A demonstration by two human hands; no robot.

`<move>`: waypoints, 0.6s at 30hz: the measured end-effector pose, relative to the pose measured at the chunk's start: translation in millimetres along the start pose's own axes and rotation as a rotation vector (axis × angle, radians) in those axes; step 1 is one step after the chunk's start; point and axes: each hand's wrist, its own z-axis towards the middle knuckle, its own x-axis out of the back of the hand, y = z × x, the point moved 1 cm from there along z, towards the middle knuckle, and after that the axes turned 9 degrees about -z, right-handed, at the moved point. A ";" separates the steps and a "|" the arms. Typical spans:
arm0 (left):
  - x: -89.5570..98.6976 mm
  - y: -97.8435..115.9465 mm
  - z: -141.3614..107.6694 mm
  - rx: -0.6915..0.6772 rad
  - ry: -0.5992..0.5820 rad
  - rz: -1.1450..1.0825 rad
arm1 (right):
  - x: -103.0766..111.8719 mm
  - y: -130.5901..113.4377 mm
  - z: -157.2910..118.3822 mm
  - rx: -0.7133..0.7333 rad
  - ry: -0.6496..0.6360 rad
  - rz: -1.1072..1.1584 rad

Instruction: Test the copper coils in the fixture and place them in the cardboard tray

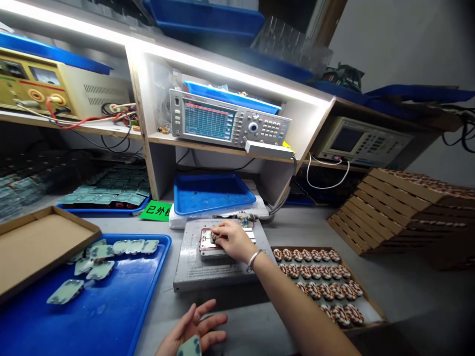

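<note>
My right hand [232, 240], wearing a silver bangle on its wrist, is over a white-and-red test fixture [213, 250] on a grey metal plate [193, 277]. Its thumb and fingers pinch a small copper-wound coil [214, 237] at the fixture's top; the fingers partly hide it. Low in the middle, my left hand [196, 326] is palm up with its fingers spread. A pale green square board [190, 347] rests in that palm, cut off by the lower edge. More such boards [101, 251] lie in a blue tray [111, 301] at the left.
Rows of wound coils [315, 272] fill a shallow cardboard box on the right. Behind it leans a stack of cardboard trays [393, 212]. A lit meter [230, 121] stands on the shelf above another blue tray [211, 193]. A cardboard lid [44, 247] overlaps the left tray.
</note>
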 end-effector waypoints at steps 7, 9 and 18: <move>1.1 1.5 -6.8 -0.010 0.047 0.131 | 13.5 0.7 -12.1 0.029 0.056 -0.056; 1.3 3.2 -6.9 0.010 0.072 0.158 | 39.3 9.3 -34.7 0.006 0.124 -0.035; 11.9 3.6 5.9 0.155 0.151 -0.027 | 189.1 103.8 -252.6 -0.658 0.050 -0.334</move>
